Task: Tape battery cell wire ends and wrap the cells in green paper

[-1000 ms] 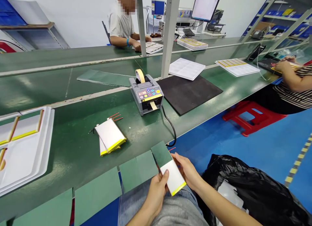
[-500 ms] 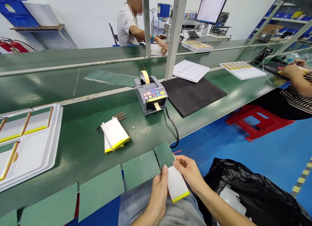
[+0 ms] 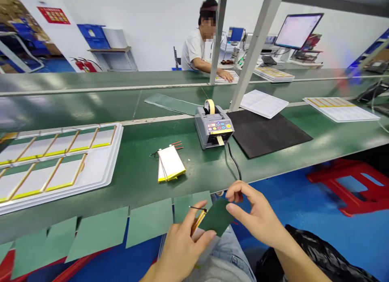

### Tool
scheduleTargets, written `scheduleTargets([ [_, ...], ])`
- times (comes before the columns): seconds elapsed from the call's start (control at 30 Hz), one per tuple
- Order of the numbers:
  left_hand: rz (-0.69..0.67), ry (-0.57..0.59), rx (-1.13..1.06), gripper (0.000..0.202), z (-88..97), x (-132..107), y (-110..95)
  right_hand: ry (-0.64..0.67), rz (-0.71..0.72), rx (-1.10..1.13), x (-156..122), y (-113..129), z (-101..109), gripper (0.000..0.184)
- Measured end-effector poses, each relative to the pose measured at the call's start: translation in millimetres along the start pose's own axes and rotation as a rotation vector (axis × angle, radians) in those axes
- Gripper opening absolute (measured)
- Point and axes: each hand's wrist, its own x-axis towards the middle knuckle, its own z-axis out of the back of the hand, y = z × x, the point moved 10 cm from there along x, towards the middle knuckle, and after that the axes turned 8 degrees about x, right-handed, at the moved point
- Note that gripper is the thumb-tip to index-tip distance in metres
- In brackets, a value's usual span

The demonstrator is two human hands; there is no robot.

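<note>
My left hand [image 3: 182, 243] grips a flat white battery pouch with a yellow edge [image 3: 198, 224], held low over my lap and turned so I mostly see its edge. A dark green sheet [image 3: 216, 218] covers its upper end. My right hand [image 3: 253, 217] pinches that green sheet at its right side with thumb and fingers. Thin wires stick out near the pouch's top. On the green bench [image 3: 139, 172] beyond lie two or three more pouches in a small stack [image 3: 170, 163] with red wires.
A grey tape dispenser [image 3: 213, 127] with a yellow roll stands mid-bench, a black mat [image 3: 267, 132] to its right. A white tray [image 3: 100, 168] with several pouches lies left. Green flaps [image 3: 148, 222] hang along the bench's front edge. A person works across the far bench.
The camera has swung left. The pouch has tipped from flat to nearly edge-on, and my right hand has moved up onto the green sheet.
</note>
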Motion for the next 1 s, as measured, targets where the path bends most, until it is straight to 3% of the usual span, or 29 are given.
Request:
scheduleTargets([
  [0.13, -0.06, -0.014, 0.028, 0.073, 13.5, -18, 5, 0.124, -0.101, 0.069, 16, -11, -36, 0.024],
  [0.33, -0.295, -0.142, 0.005, 0.083, 36.5, -30, -5, 0.453, -0.364, 0.613, 11, -40, -113, 0.04],
  [0.47, -0.248, -0.098, -0.079, 0.089, 32.8, -28, 7, 0.609, -0.47, 0.79, -4, -45, -150, 0.045],
  [0.53, -0.145, -0.115, -0.15, 0.084, 35.3, -27, 18, 0.621, -0.449, 0.801, -6, -42, -157, 0.042],
  [0.63, -0.062, -0.131, -0.261, 0.053, 42.8, -26, 24, 0.627, -0.351, 0.712, -3, -33, -158, 0.033],
  [0.73, -0.078, -0.02, -0.538, 0.047, 43.3, -22, 17, 0.525, -0.288, 0.645, 10, -30, -149, 0.03],
  [0.8, -0.08, 0.072, -0.714, 0.054, 41.3, -20, 13, 0.487, -0.265, 0.756, 19, -26, -145, 0.044],
  [0.93, -0.059, 0.179, -0.881, 0.054, 35.6, -19, 14, 0.763, -0.208, 0.929, 15, 0, -165, 0.087],
  [1.0, -0.045, 0.169, -0.939, 0.052, 34.6, -20, 17, 0.764, -0.161, 0.902, 14, 5, -169, 0.091],
])
